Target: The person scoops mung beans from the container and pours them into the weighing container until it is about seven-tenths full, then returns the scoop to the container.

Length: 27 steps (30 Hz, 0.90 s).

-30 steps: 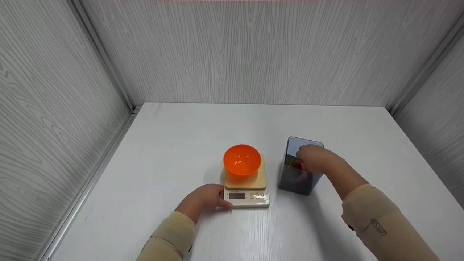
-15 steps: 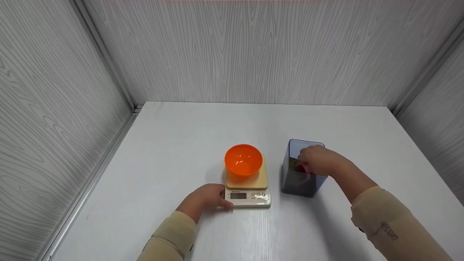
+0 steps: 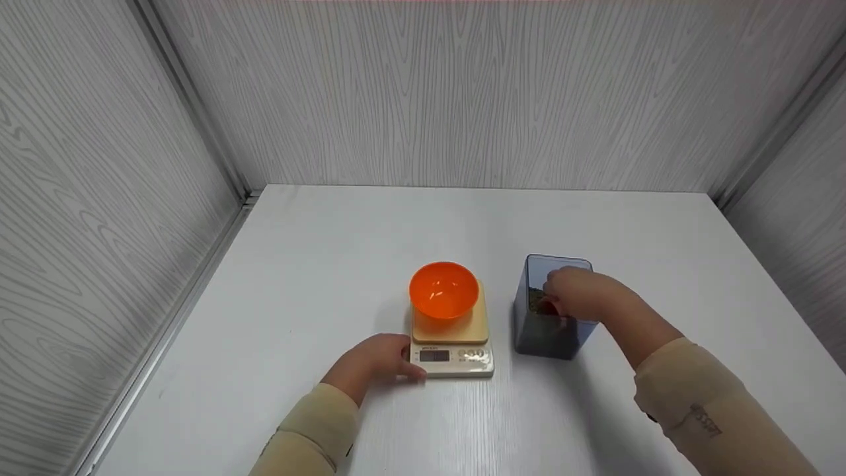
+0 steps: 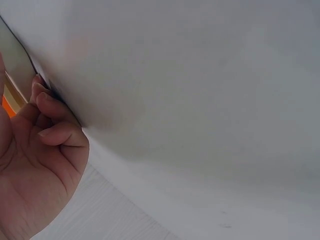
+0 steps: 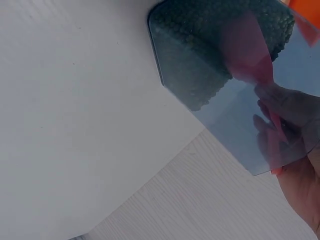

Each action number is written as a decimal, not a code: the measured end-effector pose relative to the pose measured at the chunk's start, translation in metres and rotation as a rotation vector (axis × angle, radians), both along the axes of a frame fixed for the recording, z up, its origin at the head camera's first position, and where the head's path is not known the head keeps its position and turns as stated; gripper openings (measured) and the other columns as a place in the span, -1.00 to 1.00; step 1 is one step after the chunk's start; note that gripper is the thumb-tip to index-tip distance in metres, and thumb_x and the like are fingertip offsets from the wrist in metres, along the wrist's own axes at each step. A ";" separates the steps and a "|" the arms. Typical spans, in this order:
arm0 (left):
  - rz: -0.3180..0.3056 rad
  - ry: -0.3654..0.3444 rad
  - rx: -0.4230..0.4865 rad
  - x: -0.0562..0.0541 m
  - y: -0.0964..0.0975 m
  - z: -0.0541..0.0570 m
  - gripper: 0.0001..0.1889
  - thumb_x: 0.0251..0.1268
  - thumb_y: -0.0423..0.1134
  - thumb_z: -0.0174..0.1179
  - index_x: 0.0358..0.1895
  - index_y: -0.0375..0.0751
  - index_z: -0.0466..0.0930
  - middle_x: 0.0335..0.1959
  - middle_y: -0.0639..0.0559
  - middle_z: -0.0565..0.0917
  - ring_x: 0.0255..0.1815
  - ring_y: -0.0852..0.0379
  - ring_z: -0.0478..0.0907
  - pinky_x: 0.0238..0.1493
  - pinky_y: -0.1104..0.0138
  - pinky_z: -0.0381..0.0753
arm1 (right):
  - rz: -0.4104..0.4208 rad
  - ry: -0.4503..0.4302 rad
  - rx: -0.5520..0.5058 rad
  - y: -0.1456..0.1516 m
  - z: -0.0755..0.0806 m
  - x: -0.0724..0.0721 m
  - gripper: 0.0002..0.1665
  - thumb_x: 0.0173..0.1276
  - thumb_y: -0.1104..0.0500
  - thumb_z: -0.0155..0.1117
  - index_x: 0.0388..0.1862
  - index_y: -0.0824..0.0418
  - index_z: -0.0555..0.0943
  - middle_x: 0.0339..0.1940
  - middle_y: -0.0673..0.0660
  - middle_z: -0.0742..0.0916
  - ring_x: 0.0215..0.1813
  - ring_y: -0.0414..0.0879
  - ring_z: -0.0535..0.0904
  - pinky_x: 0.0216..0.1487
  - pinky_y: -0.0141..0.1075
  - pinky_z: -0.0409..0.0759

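A kitchen scale [image 3: 456, 362] with a cream platform bears an orange bowl [image 3: 444, 291]. My left hand [image 3: 377, 360] grips the scale's left front corner, thumb along the front edge. In the left wrist view its fingers [image 4: 55, 107] curl against the scale's side. To the right stands a tall, see-through bluish container [image 3: 545, 338], partly filled with small green beans [image 5: 192, 82]. My right hand [image 3: 576, 292] reaches inside and holds a red scoop [image 5: 247, 50] by its handle. Through the container wall, the scoop's head shows down among the beans.
Both items stand on a white table [image 3: 317, 264]. A pale wood-grain panel [image 3: 423, 99] rises behind it, with similar walls at left [image 3: 86, 198] and right [image 3: 793, 225]. The scale's small display [image 3: 434, 356] faces the front.
Over the last second the container has shifted slightly to the right, with my right hand and the scoop inside it. My left hand keeps its grip on the scale.
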<state>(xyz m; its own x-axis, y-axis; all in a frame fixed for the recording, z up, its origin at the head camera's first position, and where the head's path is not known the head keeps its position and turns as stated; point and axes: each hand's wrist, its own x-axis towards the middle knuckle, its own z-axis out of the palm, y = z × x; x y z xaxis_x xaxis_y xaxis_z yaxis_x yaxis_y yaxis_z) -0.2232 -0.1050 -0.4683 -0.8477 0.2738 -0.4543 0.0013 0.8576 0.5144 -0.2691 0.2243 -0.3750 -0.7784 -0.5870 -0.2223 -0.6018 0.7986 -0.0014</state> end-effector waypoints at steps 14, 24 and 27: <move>0.005 -0.012 0.024 -0.001 -0.001 0.000 -0.57 -0.13 0.10 0.38 -0.15 0.07 0.55 -0.24 0.14 0.54 -0.14 0.05 0.40 0.14 0.07 0.31 | -0.032 -0.084 -0.228 0.023 0.007 -0.004 -0.85 0.13 0.36 0.17 -0.58 0.17 0.52 -0.60 -0.01 0.42 -0.49 -0.15 0.29 -0.47 -0.31 0.32; -0.017 0.002 0.026 -0.002 -0.002 -0.002 -0.59 -0.12 0.10 0.38 -0.17 0.06 0.54 -0.28 0.14 0.53 -0.17 0.06 0.40 0.10 0.09 0.34 | -0.006 0.074 -0.284 0.027 0.006 0.014 -0.86 0.07 0.39 0.28 -0.57 0.21 0.54 -0.62 0.00 0.41 -0.49 -0.15 0.26 -0.47 -0.32 0.27; -0.023 0.012 0.018 -0.002 -0.002 -0.002 -0.58 -0.13 0.10 0.38 -0.17 0.06 0.54 -0.28 0.14 0.53 -0.18 0.07 0.41 0.10 0.10 0.34 | -0.035 0.074 -0.310 0.028 0.005 0.020 -0.88 0.06 0.40 0.30 -0.54 0.23 0.56 -0.59 0.01 0.43 -0.47 -0.14 0.27 -0.47 -0.32 0.30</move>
<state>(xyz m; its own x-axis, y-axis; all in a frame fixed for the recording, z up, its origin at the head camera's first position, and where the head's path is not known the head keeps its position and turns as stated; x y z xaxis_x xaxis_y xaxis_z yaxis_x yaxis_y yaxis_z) -0.2249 -0.1068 -0.4707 -0.8466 0.3013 -0.4388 0.0269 0.8476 0.5300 -0.2491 0.2527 -0.3695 -0.8068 -0.5904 0.0205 -0.5814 0.7874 -0.2051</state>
